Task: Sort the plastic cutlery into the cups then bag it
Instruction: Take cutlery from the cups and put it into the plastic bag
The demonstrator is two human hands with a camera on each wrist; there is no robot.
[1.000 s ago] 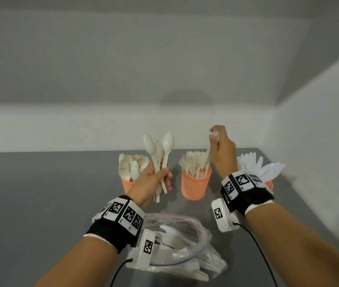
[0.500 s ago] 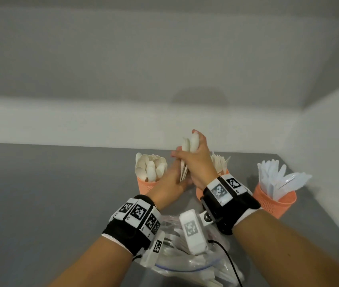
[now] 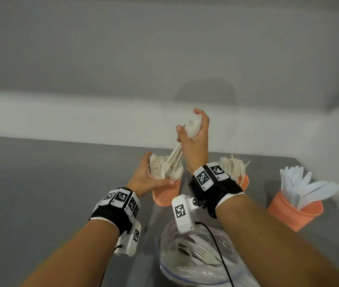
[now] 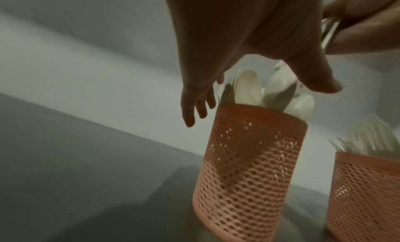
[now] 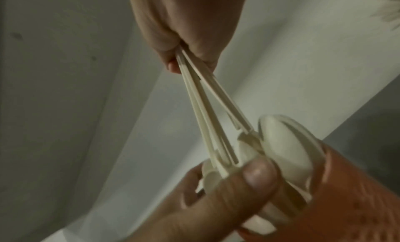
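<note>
Above the spoon cup [image 3: 166,194], the right hand [image 3: 195,141] is clamped on a bunch of spoons [image 3: 173,157], gripping them at the bowl end with the handles slanting down so their tips reach in among the spoons already standing there. The left hand [image 3: 143,178] is spread apart around the top of that cup, thumb at the near rim and fingers round the far side, cupping the standing spoon bowls rather than gripping anything.

Risks, as a judgement: the cup looks crowded, so the handles may catch on the packed bowls and stop short of the bottom; a harder push could tip the light cup or lever a standing spoon out onto the table [image 3: 40,193]. The handles fan apart below the grip, so one may miss the rim and slide down outside. Letting go early would leave the bunch leaning and liable to topple.

The fork cup [image 3: 244,181] stands just beside the right wrist and could be knocked. The knife cup [image 3: 294,212] sits well apart; the bag [image 3: 187,272], holding a few pieces, lies nearest the person.
</note>
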